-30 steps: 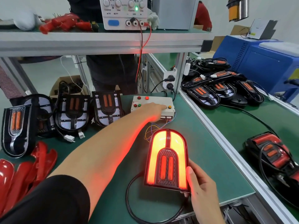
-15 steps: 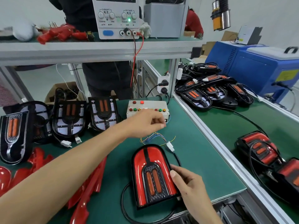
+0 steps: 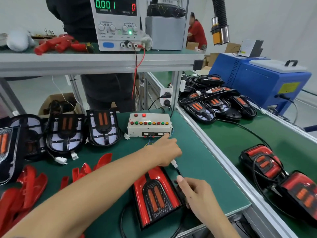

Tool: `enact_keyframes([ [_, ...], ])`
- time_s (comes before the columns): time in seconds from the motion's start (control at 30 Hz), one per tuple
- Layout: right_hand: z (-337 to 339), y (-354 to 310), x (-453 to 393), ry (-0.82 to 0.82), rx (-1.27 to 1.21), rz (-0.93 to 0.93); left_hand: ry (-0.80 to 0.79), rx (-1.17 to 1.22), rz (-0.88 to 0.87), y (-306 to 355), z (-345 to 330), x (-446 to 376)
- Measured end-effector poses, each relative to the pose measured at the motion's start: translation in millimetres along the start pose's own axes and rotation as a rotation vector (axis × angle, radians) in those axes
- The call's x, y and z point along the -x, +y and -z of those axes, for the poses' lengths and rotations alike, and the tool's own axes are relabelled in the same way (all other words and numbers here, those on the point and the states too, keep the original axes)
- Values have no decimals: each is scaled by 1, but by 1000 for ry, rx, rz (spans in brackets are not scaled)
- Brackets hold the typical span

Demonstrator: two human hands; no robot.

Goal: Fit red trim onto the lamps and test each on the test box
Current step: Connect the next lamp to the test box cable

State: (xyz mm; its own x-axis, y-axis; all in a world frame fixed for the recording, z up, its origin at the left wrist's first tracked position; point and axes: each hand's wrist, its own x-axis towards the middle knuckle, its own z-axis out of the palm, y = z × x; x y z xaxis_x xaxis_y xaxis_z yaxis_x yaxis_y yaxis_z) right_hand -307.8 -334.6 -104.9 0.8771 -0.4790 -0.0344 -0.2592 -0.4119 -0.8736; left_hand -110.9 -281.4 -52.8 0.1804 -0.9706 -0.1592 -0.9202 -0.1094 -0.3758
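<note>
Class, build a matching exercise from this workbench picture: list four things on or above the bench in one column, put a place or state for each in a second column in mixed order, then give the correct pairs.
Column one
1. power supply
2. test box
3. red-trimmed lamp
4. loose red trim pieces

Column two
A. on the green mat at the left
B. on the upper shelf, display lit
C. unlit, between the two hands
D. at the back of the mat, with a row of coloured buttons

Pairs: 1-B, 2-D, 3-C, 4-A
</note>
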Motion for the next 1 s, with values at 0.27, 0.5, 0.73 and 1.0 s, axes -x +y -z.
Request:
enact_keyframes([
  [0.27,-2,6,-59,121,654,-23,72,119,-111,-13,1,5],
  [0.5,-9,1,-76,46,827,190,87,77,-201,-20,8,14],
  [0.73,-4,2,-77,11,823,284,127,-30,-307,-22,8,20],
  [1.0,-1,-2,-76,7,815,276,176,-21,-314,-27,5,23],
])
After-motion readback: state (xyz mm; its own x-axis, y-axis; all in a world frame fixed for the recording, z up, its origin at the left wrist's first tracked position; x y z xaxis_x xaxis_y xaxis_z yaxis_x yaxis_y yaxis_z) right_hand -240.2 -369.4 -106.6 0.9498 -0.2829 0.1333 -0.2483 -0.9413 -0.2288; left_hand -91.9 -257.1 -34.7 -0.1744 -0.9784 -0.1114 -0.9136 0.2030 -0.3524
